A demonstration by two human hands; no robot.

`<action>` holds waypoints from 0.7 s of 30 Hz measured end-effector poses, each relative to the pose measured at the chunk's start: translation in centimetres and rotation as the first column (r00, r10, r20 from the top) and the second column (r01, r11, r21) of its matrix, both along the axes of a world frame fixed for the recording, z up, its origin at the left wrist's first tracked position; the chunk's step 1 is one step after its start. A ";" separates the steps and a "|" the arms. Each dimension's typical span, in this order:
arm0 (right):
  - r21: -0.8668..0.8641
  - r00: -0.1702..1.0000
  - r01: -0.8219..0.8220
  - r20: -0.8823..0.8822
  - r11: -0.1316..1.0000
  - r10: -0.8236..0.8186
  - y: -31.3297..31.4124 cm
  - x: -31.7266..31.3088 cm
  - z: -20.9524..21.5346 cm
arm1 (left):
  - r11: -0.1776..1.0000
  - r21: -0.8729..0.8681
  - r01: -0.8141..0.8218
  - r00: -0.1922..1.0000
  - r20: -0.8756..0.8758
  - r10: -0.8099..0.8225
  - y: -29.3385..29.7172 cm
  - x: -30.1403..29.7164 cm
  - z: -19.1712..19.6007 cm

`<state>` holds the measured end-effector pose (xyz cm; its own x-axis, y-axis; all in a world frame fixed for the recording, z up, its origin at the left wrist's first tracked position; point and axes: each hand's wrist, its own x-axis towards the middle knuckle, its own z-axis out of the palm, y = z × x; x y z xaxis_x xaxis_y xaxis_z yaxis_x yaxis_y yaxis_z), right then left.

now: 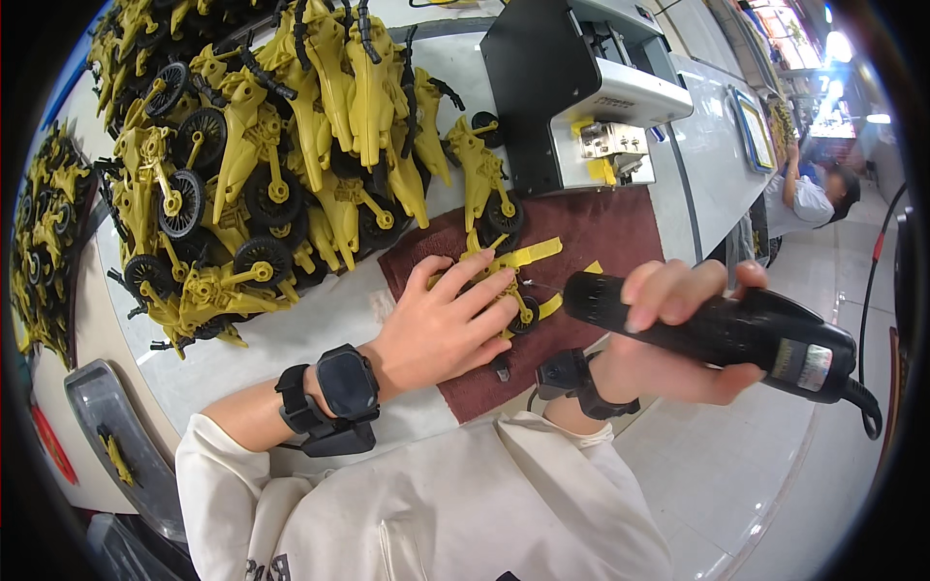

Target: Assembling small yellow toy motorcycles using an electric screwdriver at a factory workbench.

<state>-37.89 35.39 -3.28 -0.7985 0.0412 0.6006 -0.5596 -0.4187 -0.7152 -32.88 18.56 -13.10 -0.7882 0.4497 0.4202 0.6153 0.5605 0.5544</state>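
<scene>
A yellow toy motorcycle (489, 261) with black wheels lies on a dark red cloth (620, 232), partly covered by my left hand (455, 315). The fingers of that hand are bent over the motorcycle and hold it against the cloth. My right hand (683, 334) is wrapped round a black corded electric screwdriver (717, 334), its front end turned left toward the motorcycle. A thin metal shaft shows at the screwdriver's front. Whether its tip touches the motorcycle I cannot tell. Yellow strips (533, 254) lie next to my left fingertips.
A large heap of yellow toy motorcycles (291, 145) fills the table's far left; another pile (48, 232) stands further left. A black and white machine (581, 107) stands behind the cloth. A grey tray (131, 436) is at lower left. A person (814, 198) sits far right.
</scene>
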 end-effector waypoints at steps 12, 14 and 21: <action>0.145 0.985 -0.173 0.006 0.974 0.174 -0.7 -0.3 -1.7 | 0.994 -0.108 -0.024 1.000 -0.005 0.024 0.3 0.4 0.3; 0.136 0.986 -0.166 0.007 0.977 0.166 -0.8 -0.3 -1.8 | 0.993 -0.116 -0.022 1.000 -0.006 0.021 0.3 0.4 0.4; 0.294 0.999 -0.028 -0.035 0.956 0.040 -1.2 -0.3 -2.1 | 0.991 -0.130 -0.019 1.000 -0.013 0.017 0.2 0.5 0.4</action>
<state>-38.24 34.15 -5.42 -0.7714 -0.1682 0.6137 -0.5793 -0.2136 -0.7867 -32.40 18.73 -12.73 -0.7922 0.4867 0.3682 0.6102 0.6383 0.4693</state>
